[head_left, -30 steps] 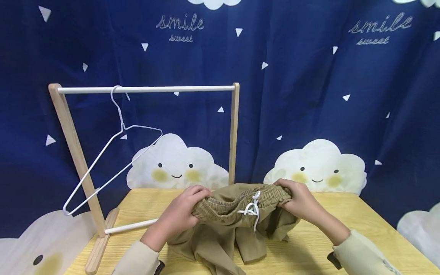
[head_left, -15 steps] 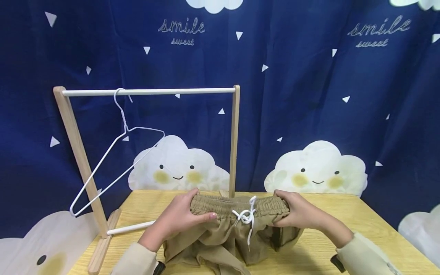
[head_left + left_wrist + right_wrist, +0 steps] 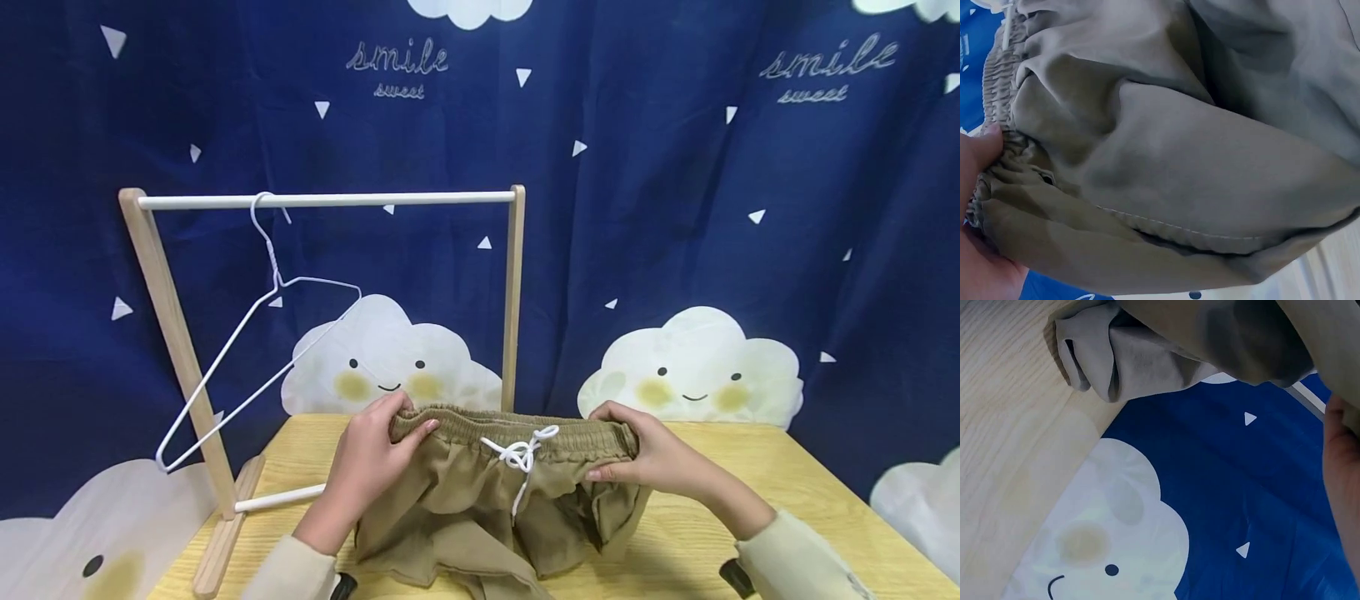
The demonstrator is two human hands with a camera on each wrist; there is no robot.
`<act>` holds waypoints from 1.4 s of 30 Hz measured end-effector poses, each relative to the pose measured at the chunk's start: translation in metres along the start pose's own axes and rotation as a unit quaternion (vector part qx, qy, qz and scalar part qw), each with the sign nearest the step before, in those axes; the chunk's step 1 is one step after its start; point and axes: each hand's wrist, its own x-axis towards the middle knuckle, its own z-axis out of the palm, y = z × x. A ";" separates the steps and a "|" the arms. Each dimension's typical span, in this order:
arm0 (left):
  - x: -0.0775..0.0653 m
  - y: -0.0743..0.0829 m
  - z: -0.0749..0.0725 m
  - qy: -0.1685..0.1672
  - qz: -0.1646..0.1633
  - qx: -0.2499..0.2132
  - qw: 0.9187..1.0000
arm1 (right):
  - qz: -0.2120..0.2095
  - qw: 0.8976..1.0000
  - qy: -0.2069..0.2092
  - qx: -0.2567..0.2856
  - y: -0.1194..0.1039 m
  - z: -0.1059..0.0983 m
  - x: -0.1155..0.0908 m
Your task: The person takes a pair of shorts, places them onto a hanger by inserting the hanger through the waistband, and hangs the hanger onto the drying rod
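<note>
Khaki shorts (image 3: 480, 492) with a gathered elastic waistband and a white drawstring (image 3: 519, 454) tied in a bow hang between my two hands over the table. My left hand (image 3: 367, 454) grips the waistband's left end, thumb in front and fingers behind. At the other end my right hand (image 3: 652, 450) pinches the band the same way, its thumb across the front. The waistband is stretched wide, its opening facing up. In the left wrist view the fabric (image 3: 1166, 156) falls in folds from the band. The right wrist view has a leg hem (image 3: 1091, 359) close over the wood.
A wooden rack (image 3: 168, 308) with a white top bar (image 3: 420, 198) stands at the left of the table (image 3: 735, 508). From the bar hangs a bare white wire hanger (image 3: 225, 342). Behind is a dark blue curtain (image 3: 645, 225) printed with smiling clouds.
The waistband, bunched and tilted earlier, is now spread and upright. My left hand has moved left and up, and its thumb has come round to the front of the band.
</note>
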 end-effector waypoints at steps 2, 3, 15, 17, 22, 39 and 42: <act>0.000 -0.001 -0.001 0.003 0.000 -0.008 1.000 | -0.001 1.000 0.000 0.008 0.000 0.000 0.000; 0.000 -0.001 -0.002 0.004 -0.003 -0.012 1.000 | 0.000 1.000 0.002 0.012 0.000 0.000 0.000; 0.002 -0.005 -0.010 0.008 -0.047 -0.029 0.998 | -0.050 0.993 0.091 0.053 -0.002 0.002 0.007; 0.002 -0.005 -0.009 0.007 -0.044 -0.027 0.999 | -0.061 0.993 0.088 0.057 -0.003 0.003 0.008; 0.002 -0.005 -0.008 -0.001 -0.046 -0.023 0.999 | -0.068 0.995 0.076 0.010 -0.004 0.008 0.009; -0.007 -0.007 -0.004 -0.033 -0.055 0.029 0.997 | 0.005 0.996 0.071 -0.055 0.009 0.032 0.004; -0.010 -0.004 -0.001 -0.065 -0.036 0.018 0.997 | -0.013 0.996 0.085 -0.034 0.006 0.034 0.005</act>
